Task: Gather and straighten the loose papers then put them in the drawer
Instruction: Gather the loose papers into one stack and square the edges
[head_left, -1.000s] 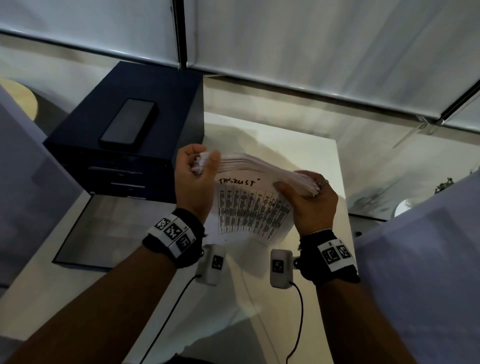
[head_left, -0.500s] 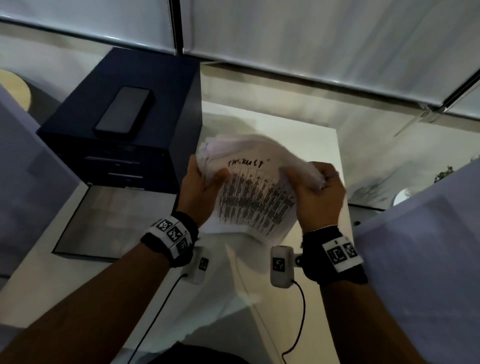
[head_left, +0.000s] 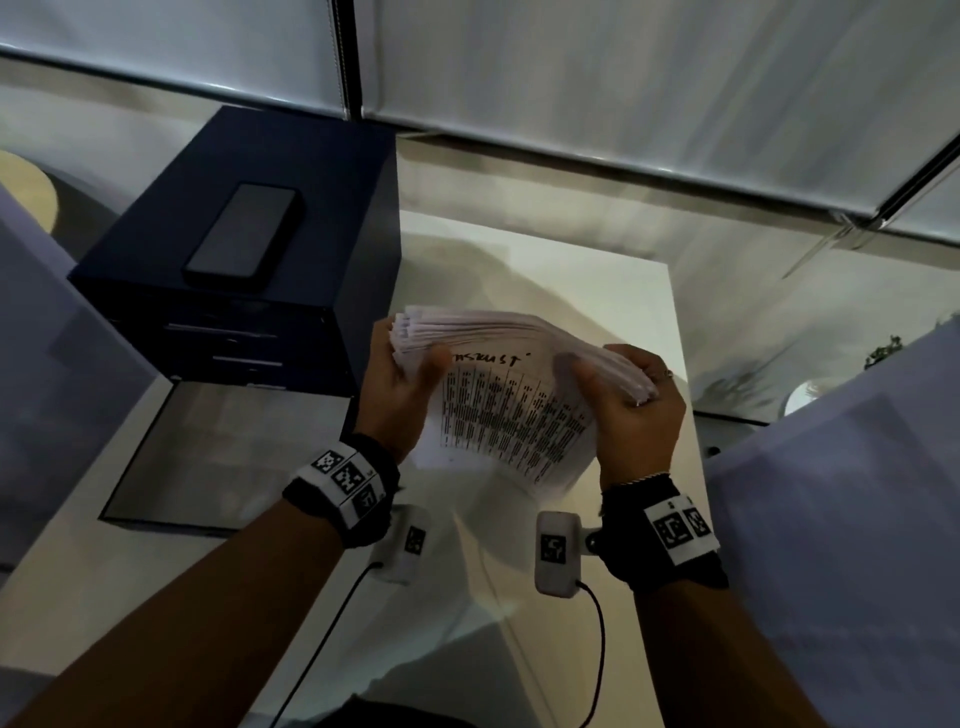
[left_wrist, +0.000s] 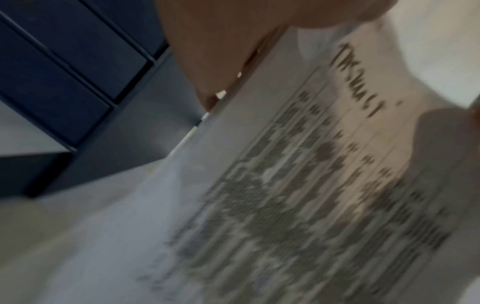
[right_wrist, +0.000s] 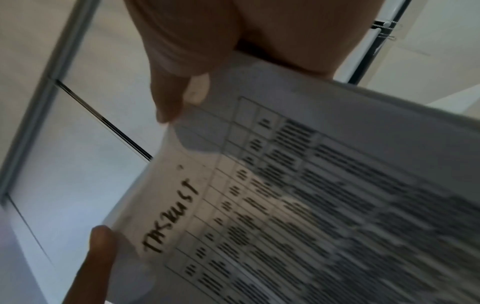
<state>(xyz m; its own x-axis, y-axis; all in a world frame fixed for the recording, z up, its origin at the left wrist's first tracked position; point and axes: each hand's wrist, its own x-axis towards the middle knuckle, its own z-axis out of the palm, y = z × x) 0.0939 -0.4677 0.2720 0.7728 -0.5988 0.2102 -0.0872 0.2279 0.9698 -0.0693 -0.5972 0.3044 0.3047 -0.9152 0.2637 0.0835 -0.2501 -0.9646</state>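
A white surface (head_left: 597, 270) lies under the hands, with pale blinds (head_left: 623, 78) beyond. The dark drawer box (head_left: 234, 291) sits just left (a phone (head_left: 244, 236) lies on top). The left hand (head_left: 400, 384) and right hand (head_left: 634, 405) grip the papers (head_left: 514, 410) by their sides, fingers curled, above the surface.

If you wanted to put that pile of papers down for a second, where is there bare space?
The white tabletop beyond the stack of papers, right of the dark drawer cabinet, is bare, and so is the open bottom drawer. The cabinet's top is partly taken by a phone. Between the left hand and right hand the stack fills everything.
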